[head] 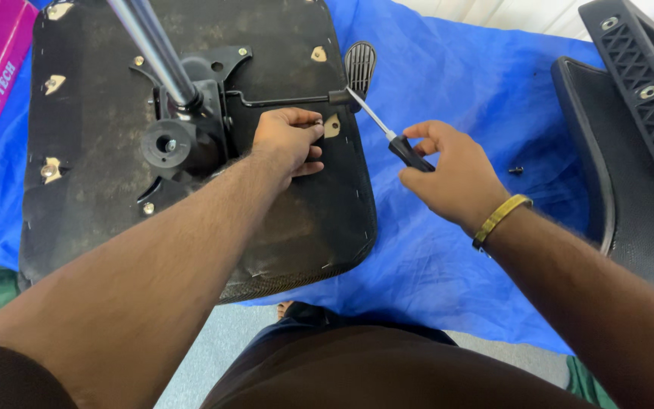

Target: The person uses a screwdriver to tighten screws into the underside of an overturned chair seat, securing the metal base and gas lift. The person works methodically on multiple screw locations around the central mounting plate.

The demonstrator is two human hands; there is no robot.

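Head view, looking down. An upturned office chair seat (191, 189) lay on a blue tarpaulin (448, 227) on the floor, its black underside facing me, filling the left and centre of the view. Its black mechanism plate (191, 113) carried a chromed gas-lift column (153, 45) rising toward the far edge, and an adjustment lever (289, 98) ran right to a ribbed paddle (359, 64).

My left hand (289, 140) rested on the seat underside just right of the plate, fingertips pinched on a small screw (318, 120) beside a pale mounting hole (332, 126).

My right hand (452, 174), well clear of the seat's right edge and wearing a yellow bangle (499, 218), was clenched round the black handle of a screwdriver (395, 136), whose shaft pointed far-left toward the lever.

A loose screw (516, 170) lay on the tarpaulin to the right, near a black chair backrest (630, 113).
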